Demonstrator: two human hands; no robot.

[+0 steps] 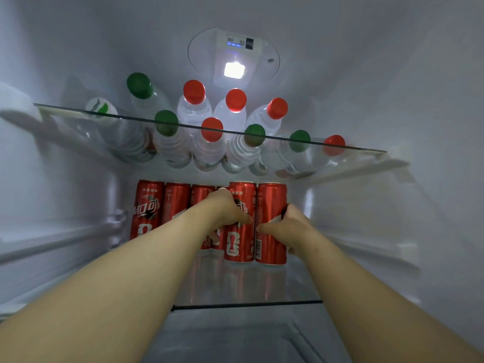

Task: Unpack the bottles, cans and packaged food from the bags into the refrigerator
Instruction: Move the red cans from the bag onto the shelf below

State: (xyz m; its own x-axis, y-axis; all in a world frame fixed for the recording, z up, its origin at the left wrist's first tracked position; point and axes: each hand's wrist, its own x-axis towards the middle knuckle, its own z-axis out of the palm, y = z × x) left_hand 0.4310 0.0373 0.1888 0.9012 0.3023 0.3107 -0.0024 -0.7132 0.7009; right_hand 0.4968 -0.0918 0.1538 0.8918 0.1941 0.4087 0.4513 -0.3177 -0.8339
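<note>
The left hand (230,209) is curling round one red can (239,242) while the right hand (289,227) is gripping its neighbour can (271,205). Both are standing upright and touching, toward the right side of the lower shelf (246,304), just ahead of the back row of cans (162,205). A hard push risks toppling that row, as tall cans are likely sliding easily on glass. Water bottles (193,93) are crowding the upper shelf (78,111).

left hand (227,208): grips left can (239,244); right hand (286,227): grips right can (269,200); arms: both outstretched
</note>
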